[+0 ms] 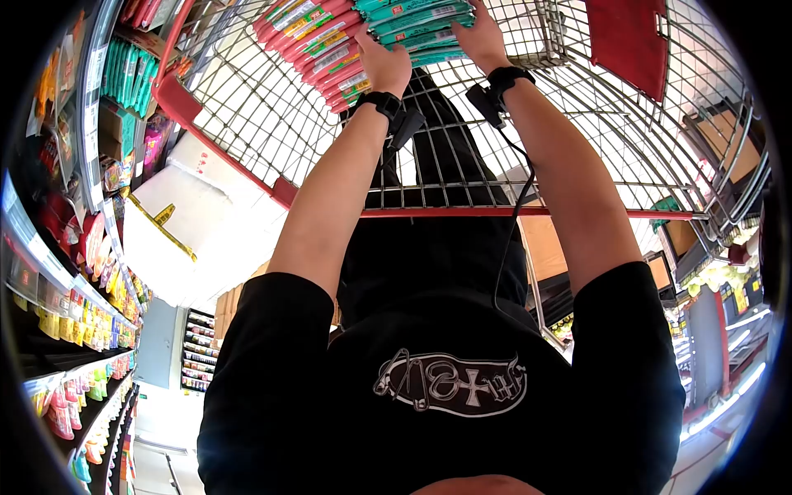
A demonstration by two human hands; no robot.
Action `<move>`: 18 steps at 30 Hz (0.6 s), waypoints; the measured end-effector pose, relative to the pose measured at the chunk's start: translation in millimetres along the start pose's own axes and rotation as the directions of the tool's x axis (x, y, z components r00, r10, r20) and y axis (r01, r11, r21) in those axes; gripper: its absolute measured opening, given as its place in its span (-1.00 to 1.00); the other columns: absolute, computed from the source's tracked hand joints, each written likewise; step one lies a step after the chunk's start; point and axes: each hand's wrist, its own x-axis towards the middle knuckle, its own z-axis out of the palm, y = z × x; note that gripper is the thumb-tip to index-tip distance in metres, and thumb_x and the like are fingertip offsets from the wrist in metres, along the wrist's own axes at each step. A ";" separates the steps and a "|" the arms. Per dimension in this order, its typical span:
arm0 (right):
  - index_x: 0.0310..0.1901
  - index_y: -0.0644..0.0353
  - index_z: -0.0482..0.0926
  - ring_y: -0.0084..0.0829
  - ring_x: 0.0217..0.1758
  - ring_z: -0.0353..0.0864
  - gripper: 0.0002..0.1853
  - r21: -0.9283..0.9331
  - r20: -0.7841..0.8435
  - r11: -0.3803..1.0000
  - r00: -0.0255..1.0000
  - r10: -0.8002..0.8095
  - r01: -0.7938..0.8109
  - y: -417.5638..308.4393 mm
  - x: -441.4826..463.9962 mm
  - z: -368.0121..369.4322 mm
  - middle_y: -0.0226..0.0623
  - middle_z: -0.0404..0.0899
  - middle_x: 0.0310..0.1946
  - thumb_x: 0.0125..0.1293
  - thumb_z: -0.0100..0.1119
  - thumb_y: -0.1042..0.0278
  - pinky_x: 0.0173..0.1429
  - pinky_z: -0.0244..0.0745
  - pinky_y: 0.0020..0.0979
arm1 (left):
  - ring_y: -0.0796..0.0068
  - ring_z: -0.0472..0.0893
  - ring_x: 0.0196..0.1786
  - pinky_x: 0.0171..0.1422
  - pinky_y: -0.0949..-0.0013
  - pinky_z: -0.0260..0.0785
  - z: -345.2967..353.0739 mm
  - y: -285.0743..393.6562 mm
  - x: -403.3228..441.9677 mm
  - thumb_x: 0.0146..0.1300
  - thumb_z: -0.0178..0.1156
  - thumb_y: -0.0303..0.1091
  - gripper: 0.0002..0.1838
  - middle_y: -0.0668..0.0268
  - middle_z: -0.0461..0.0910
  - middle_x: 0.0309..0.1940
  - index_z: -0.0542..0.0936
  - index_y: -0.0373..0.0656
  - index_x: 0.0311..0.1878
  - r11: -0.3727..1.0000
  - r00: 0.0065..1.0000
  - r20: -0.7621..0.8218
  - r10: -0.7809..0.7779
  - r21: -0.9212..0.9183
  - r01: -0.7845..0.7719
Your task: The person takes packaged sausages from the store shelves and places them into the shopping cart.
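Inside the wire shopping cart (247, 132), my left hand (385, 63) and my right hand (483, 40) press on opposite sides of a stack of green snack packets (417, 29). The fingers of both hands are curled around the stack's edges and partly hidden. Right beside my left hand, a row of pink packets (313, 45) with colored labels lies in the cart. What is printed on the packets is too small to read.
Shelves of bagged goods (91, 318) run along the left, with green packets (128, 74) on an upper one. A white box (186, 194) stands beside the cart. A red panel (629, 41) hangs on the cart's right side. A black cable (505, 247) trails from my right wrist.
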 end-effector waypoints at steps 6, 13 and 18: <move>0.36 0.26 0.23 0.15 0.16 0.50 -0.26 -0.128 0.084 0.991 0.995 0.053 -0.042 18.3 14.8 1.3 0.19 0.55 0.05 0.13 0.23 0.30 0.18 0.44 -0.07 | -0.11 0.43 0.18 0.25 0.01 0.28 0.0 -10.3 -0.4 0.15 0.18 -0.52 -0.35 -0.11 0.38 0.13 0.19 -0.28 0.31 1.000 1.000 -0.020 0.023 -0.011 -0.023; 0.32 0.35 0.33 0.14 0.16 0.51 -0.35 -0.196 0.082 0.980 0.995 0.063 -0.046 28.7 25.0 1.0 0.23 0.54 0.08 0.18 0.14 0.28 0.21 0.44 -0.08 | -0.04 0.50 0.16 0.24 0.04 0.33 -6.0 -11.3 -1.8 0.19 0.17 -0.44 -0.43 -0.07 0.51 0.10 0.31 -0.31 0.28 0.997 0.999 -0.024 0.025 0.076 -0.023; 0.29 0.34 0.38 0.11 0.15 0.52 -0.38 -0.146 0.061 0.989 0.998 0.016 -0.007 27.5 21.9 -1.5 0.19 0.55 0.07 0.20 0.14 0.26 0.21 0.45 -0.11 | 0.00 0.55 0.14 0.19 0.11 0.40 -7.0 -16.8 5.0 0.19 0.15 -0.43 -0.43 -0.01 0.55 0.12 0.35 -0.31 0.31 0.991 0.996 0.034 -0.082 -0.107 0.085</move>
